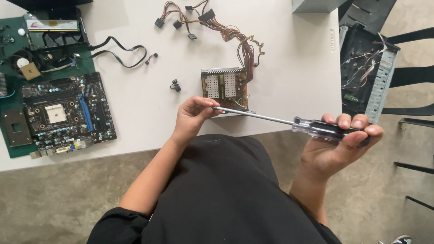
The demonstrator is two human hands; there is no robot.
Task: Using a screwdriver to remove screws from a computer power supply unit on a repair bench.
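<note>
My right hand point(340, 145) grips the clear and black handle of a long screwdriver point(271, 118), held level over the table's front edge. My left hand point(193, 114) pinches the tip of its metal shaft between thumb and fingers. Just behind the tip sits an opened power supply point(224, 86) with its circuit board showing and a bundle of coloured cables point(235, 34) running off toward the back.
A black motherboard point(65, 110) lies at the left on a green mat, with other boards and a black cable point(117, 49) behind it. A small black part point(175, 85) lies on the white table point(289, 77). An open computer case point(366, 68) stands at the right.
</note>
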